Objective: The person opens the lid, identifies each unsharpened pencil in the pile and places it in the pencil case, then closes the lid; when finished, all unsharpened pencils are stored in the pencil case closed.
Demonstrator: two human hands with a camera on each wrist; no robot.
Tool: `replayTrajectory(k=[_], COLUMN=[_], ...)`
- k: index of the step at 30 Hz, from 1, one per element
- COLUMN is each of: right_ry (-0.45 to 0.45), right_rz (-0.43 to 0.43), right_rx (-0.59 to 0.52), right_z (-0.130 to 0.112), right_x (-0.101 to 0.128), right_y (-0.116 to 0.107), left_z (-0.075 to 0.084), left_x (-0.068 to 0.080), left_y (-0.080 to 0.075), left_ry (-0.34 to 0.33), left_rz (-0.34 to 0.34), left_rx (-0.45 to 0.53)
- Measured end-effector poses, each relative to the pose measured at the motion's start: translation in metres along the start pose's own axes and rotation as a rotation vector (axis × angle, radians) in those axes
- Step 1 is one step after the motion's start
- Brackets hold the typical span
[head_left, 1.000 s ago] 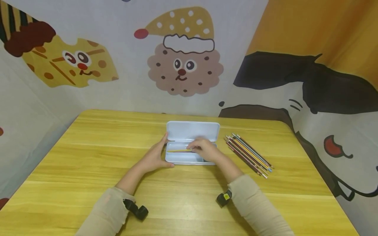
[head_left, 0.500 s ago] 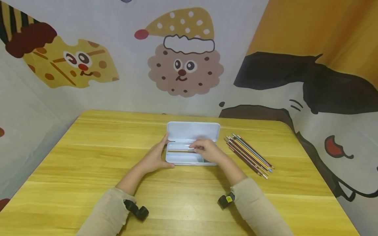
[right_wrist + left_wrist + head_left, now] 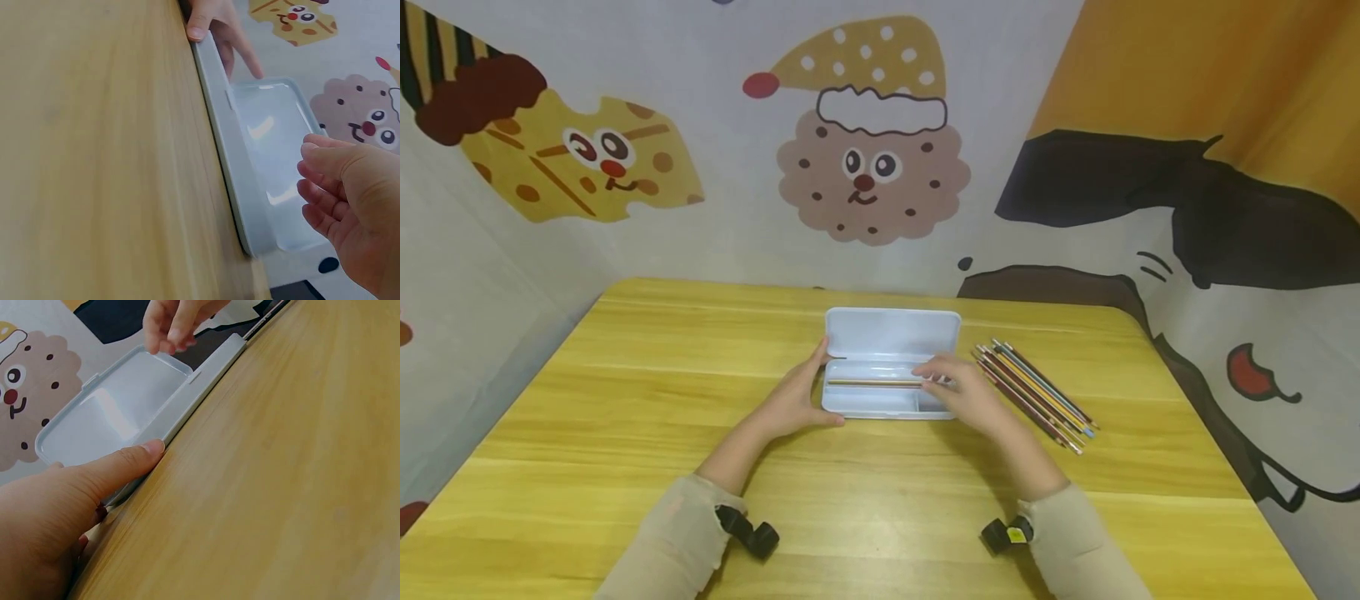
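White box (image 3: 868, 402) in middle of frame; left grip (image 3: 792, 397) pinches left end; right grip (image 3: 964, 395), loosely spread, over right end.

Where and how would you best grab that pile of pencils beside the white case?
Probably the middle of the pencils, from above with the right hand: they lie close together, roughly parallel, on the table, so a pinch across the bundle's two long sides should gather most.

Head view: right hand (image 3: 967, 397) hides right ends of pencils (image 3: 874, 384) in case (image 3: 871, 416), count unclear; sleeves (image 3: 666, 533) cut off at bottom.
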State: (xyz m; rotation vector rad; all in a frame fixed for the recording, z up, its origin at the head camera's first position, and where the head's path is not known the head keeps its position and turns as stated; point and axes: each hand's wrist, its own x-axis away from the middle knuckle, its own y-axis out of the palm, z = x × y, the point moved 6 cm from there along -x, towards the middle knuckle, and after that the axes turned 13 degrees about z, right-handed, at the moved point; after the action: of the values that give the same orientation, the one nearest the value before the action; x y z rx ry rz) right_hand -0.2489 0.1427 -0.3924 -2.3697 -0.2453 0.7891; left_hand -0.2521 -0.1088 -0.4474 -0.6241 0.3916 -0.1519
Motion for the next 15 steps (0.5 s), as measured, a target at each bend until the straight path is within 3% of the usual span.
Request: replayTrajectory(k=[15], right_ry=[0.050], right_rz=[0.090], right_rx=[0.141], right_z=[0.012], right_x=[0.043], right_y=[-0.055], left_z=[0.000], left_x=[0.001], left_y=[0.000], left_ry=[-0.008], left_rz=[-0.002], left_rx=[-0.018])
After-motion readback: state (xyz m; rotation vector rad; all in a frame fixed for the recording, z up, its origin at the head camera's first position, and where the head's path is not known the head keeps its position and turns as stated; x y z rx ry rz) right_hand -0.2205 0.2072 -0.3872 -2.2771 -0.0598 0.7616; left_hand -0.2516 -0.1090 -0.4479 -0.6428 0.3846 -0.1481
